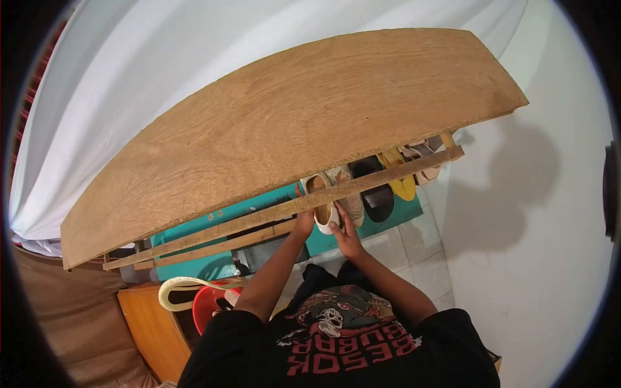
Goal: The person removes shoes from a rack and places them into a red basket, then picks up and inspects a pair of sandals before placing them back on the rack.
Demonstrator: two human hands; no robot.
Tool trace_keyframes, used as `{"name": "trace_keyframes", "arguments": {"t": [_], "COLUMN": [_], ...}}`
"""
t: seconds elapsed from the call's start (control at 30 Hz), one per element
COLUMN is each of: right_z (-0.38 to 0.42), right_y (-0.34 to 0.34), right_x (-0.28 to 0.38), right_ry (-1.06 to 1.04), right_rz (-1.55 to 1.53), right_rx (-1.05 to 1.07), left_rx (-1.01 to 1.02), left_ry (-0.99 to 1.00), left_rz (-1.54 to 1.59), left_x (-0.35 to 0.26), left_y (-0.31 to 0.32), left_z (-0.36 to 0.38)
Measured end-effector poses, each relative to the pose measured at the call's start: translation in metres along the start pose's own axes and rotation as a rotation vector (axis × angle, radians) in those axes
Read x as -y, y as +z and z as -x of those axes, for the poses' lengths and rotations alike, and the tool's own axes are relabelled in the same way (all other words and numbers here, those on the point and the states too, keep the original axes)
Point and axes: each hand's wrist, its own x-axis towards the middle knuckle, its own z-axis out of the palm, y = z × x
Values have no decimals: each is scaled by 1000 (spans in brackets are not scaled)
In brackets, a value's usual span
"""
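A white flat shoe (328, 227) with a tan insole is between my two hands, under the front wooden rail of the rack. My left hand (305, 222) is closed on its left side, with most fingers hidden behind the shoe and rail. My right hand (348, 237) grips the heel end from the right, thumb on the outer edge. Right beside it lies a beige shoe (350, 202) in a pale, wrinkled material. Further right are a black slipper (380, 205), a yellow sandal (405, 186) and beige-grey footwear (428, 169), partly hidden by the rail.
A wide wooden board (291, 123) tops the rack, above a wooden rail (246, 223). Turquoise sheeting (322, 243) lies underneath. At lower left stand a red bucket (204, 304), a cream curved strap or handle (169, 294) and a wooden cabinet (147, 323). A white wall (537, 213) borders the right.
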Motion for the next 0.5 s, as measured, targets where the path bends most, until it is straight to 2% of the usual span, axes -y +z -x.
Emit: {"name": "trace_keyframes", "arguments": {"t": [0.07, 0.1, 0.2, 0.27, 0.3, 0.37, 0.5], "right_z": [3, 0, -5, -5, -6, -10, -15], "right_y": [9, -4, -2, 6, 6, 2, 1], "right_x": [7, 7, 4, 3, 1, -1, -12], "right_ry": [-3, 4, -74, 15, 18, 101, 94], "right_rz": [-20, 36, 114, 56, 53, 81, 47], "right_rx": [-45, -50, -58, -68, -78, -83, -147], "left_rx": [52, 58, 42, 34, 44, 101, 104], "left_ry": [-206, -196, -101, -268, -272, -467, -503], "left_rz": [177, 232, 275, 281, 279, 524, 576], "left_x": [-31, -19, -9, -10, -14, -21, -11], "left_y": [-6, 13, 14, 5, 2, 1, 6], "left_z": [4, -2, -9, -5, -6, -12, -17]}}
